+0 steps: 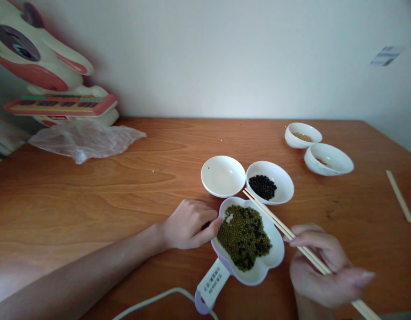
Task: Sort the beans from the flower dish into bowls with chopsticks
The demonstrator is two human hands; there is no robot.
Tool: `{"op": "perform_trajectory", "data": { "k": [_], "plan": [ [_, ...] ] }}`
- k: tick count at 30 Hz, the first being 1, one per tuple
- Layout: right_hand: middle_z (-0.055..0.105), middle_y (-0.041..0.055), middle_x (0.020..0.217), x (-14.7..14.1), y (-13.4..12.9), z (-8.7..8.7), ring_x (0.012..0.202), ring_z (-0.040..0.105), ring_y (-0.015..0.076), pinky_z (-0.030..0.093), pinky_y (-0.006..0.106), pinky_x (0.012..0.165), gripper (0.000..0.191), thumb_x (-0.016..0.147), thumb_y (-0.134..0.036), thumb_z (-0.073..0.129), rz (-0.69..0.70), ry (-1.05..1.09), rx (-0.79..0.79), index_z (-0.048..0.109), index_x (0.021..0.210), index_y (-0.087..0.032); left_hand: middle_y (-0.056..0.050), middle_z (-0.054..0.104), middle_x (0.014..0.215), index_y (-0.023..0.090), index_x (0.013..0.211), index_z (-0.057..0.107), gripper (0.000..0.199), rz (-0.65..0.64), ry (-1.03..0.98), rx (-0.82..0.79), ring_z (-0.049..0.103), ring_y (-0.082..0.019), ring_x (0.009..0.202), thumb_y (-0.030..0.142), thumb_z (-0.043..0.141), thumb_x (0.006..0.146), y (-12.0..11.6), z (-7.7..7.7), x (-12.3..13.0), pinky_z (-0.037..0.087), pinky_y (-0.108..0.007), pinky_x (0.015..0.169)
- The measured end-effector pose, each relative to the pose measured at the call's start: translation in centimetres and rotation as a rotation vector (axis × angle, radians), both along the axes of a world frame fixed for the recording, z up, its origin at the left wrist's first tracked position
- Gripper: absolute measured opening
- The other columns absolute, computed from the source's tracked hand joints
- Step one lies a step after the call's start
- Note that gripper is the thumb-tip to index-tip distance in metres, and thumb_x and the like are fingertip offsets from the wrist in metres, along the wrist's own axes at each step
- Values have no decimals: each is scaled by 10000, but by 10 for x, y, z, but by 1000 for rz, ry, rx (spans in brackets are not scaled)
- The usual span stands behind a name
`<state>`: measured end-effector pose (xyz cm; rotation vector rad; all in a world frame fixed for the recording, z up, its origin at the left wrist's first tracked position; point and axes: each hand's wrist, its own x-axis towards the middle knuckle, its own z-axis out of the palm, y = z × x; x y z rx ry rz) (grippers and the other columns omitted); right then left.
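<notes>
printed in chinese, too small to read surely, on dish-handle label (213,282); blurred on red toy badge (57,118) and wall sticker (386,56).

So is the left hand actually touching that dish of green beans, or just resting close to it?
Touching. The head view shows the left hand at the dish, its thumb tip lapping over the near-left rim with no gap.

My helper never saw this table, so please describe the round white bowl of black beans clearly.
On the brown wooden table, find the white and lilac flower-shaped dish of green and black beans. Just beyond it, right of another round white bowl, stands the wanted bowl. Only it holds purely black beans; its left neighbour shows one dark speck.
</notes>
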<state>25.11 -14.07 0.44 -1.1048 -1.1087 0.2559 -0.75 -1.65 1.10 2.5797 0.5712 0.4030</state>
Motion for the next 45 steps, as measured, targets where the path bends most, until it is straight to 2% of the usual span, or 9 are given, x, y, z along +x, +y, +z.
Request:
{"op": "perform_trajectory", "data": {
  "k": [6, 14, 23, 34, 45],
  "plan": [
    [661, 61, 668, -4, -11, -2, 596, 620, 220, 444, 377, 577, 694, 1036, -647, 247, 104, -4, 17, 755, 788, -244, -4, 610, 710, 201, 751, 475, 391, -2, 14, -21, 554, -135, 634, 332, 349, 1098, 0, -1, 0, 362, -309, 634],
    [662, 60, 671, 2, -18, -6, 611, 633, 214, 455, 368, 585, 744, 1027, -695, 223, 175, -24, -55, 751, 778, -233, 0, 605, 715, 200, 755, 466, 384, 3, 22, -34, 551, -133, 639, 337, 356, 1097, 0, -3, -1, 350, -316, 638],
    [647, 39, 634, -5, -14, 3, 598, 617, 191, 451, 331, 547, 779, 1000, -762, 223, 220, -63, -142, 715, 719, -227, -2, 606, 711, 195, 752, 462, 390, -7, 9, -43, 546, -128, 635, 336, 352, 1098, 2, -4, 0, 345, -309, 631],
    [642, 28, 644, -3, -11, 3, 609, 613, 181, 448, 315, 557, 799, 973, -803, 224, 207, -54, -186, 704, 710, -222, 8, 591, 698, 200, 745, 470, 378, -3, -1, -28, 539, -127, 622, 323, 375, 1089, 0, -4, 0, 347, -325, 620],
    [645, 48, 644, -3, -11, 0, 595, 608, 191, 426, 330, 556, 777, 1006, -744, 230, 186, -56, -242, 700, 686, -213, 13, 584, 690, 201, 742, 459, 382, -2, 0, -29, 530, -125, 616, 325, 370, 1092, 0, -2, -1, 345, -323, 621]
  ]
}}
